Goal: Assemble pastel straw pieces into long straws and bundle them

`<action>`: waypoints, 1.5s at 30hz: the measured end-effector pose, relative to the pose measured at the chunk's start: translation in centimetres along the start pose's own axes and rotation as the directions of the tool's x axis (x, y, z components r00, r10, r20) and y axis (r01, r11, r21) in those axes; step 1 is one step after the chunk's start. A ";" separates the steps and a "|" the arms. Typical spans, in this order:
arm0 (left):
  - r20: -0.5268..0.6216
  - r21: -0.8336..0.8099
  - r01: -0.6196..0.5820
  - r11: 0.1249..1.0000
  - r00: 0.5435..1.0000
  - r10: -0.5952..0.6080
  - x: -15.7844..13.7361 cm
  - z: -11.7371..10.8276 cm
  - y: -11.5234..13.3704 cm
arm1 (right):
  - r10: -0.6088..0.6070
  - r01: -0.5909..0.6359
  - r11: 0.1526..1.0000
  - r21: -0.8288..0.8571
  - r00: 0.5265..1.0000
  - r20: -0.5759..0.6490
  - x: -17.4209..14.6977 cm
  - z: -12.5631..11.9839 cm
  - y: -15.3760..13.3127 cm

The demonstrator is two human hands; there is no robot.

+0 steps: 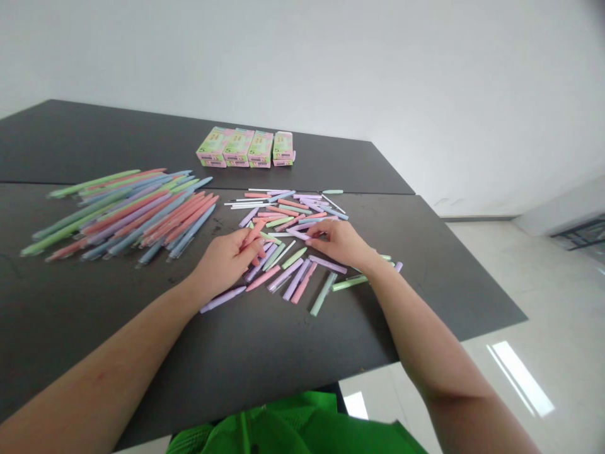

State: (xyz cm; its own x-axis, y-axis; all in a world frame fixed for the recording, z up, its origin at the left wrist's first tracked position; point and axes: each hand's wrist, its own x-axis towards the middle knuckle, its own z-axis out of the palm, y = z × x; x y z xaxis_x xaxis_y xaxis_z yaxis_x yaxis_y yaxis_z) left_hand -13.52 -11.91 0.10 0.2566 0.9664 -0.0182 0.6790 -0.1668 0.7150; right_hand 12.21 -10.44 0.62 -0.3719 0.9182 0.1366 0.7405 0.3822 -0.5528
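My left hand (231,258) is closed around a coral pen barrel (256,232), whose end sticks up past the fingers. My right hand (340,243) reaches into the loose pen parts, with thumb and fingers pinched at the end of a purple pen part (299,234). Around both hands lie pen barrels and caps in purple, coral, green and blue, among them a purple barrel (297,279) and a dark green one (324,294). Thin white refills (252,205) lie at the far left of this scatter.
To the left is a heap of whole pens (137,217) in several colours. Several small pink and green boxes (236,148) stand in a row at the back. The dark table (265,359) has a seam across it, and its right edge drops to a tiled floor (510,284).
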 end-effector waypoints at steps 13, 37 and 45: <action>0.006 -0.025 -0.001 1.000 1.000 0.001 0.0 0.1 0.0 | 0.024 -0.023 1.000 0.009 0.982 -0.187 0.3 0.2 1.7; 0.011 -0.021 -0.002 1.000 1.000 0.003 0.0 0.1 0.0 | 0.073 -0.015 0.834 -0.551 0.994 0.082 0.3 -0.1 1.1; 0.012 -0.023 -0.006 1.000 1.000 0.006 0.0 0.1 0.0 | 0.085 -0.035 0.849 -0.527 0.994 0.071 0.5 0.0 1.7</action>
State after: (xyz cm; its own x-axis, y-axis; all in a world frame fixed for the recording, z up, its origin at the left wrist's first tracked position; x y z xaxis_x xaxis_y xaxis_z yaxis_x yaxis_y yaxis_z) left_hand -13.46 -11.97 0.08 0.2686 0.9630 -0.0222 0.6615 -0.1677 0.7309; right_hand 13.28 -9.28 -0.27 -0.3464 0.9376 0.0308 0.9368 0.3474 -0.0405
